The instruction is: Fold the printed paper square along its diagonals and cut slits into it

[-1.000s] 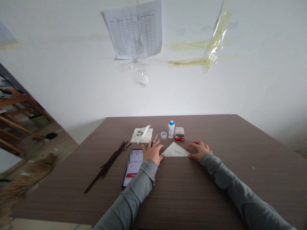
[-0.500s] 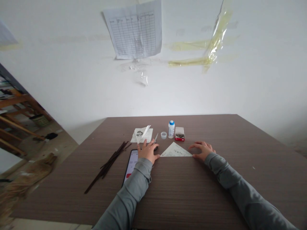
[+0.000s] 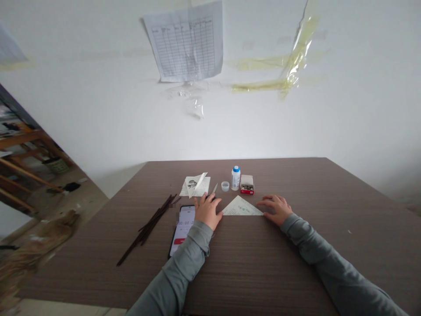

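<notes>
A printed sheet of paper folded into a triangle (image 3: pixel 242 207) lies flat on the table, its long edge toward me and its point away. My left hand (image 3: pixel 208 213) rests at its left corner with the fingers spread and the thumb touching the paper. At the right corner is my right hand (image 3: pixel 277 210), thumb and fingers apart, with the thumb at the paper's tip. Neither hand is closed round anything. Scissors (image 3: pixel 215 188) lie just beyond my left hand, which partly hides them.
Left of my left arm lie a phone (image 3: pixel 179 239) showing a timer and a bundle of dark sticks (image 3: pixel 149 226). Farther back are other printed papers (image 3: pixel 204 186), a small clear cup (image 3: pixel 225 186), a white bottle with a blue cap (image 3: pixel 235 179) and a red box of small metal pieces (image 3: pixel 247 188).
My left hand has shifted slightly right along the triangle's edge, uncovering more of the phone. My right hand has moved slightly left, its fingers a little straighter. The paper stays in place.
</notes>
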### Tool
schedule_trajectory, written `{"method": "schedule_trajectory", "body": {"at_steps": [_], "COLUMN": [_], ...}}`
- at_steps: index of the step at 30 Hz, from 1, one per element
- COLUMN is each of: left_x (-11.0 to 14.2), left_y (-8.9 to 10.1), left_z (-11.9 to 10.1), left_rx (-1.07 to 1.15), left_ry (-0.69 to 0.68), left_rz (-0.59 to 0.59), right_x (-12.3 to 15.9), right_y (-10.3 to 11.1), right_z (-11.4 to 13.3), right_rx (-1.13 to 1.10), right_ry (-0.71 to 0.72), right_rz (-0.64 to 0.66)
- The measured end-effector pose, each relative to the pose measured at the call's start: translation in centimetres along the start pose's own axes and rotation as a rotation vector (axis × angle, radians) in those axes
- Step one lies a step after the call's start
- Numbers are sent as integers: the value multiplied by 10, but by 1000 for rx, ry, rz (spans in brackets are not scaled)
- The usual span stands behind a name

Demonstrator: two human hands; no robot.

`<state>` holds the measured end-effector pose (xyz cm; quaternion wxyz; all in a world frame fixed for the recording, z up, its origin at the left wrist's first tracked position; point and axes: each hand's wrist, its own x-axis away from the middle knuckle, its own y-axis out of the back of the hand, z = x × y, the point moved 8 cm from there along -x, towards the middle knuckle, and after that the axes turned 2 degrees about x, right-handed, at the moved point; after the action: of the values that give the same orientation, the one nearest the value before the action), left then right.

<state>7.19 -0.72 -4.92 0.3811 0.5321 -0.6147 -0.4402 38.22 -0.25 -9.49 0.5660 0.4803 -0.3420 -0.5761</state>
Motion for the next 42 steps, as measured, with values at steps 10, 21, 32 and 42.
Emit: {"method": "schedule_trajectory", "body": {"at_steps": [10,21,32,42], "left_x": [12,7,8,8], "left_y": [4,2,3,8], "left_z": [-28,-21,-26,-30], "left_rx": [-34,62,78,72], "left_ry": [-2,-10,-1,24], "left_rz": [24,-28,-16,-12], "right_x": [-6,-11,-15,2], "right_y": [-11,-12,-18,2], "right_z": [8,7,3,20], "right_rx": [-54,-79,-78,-81], "right_ry": [40,47,29,44], "right_rz": [-36,13,39,-18]}}
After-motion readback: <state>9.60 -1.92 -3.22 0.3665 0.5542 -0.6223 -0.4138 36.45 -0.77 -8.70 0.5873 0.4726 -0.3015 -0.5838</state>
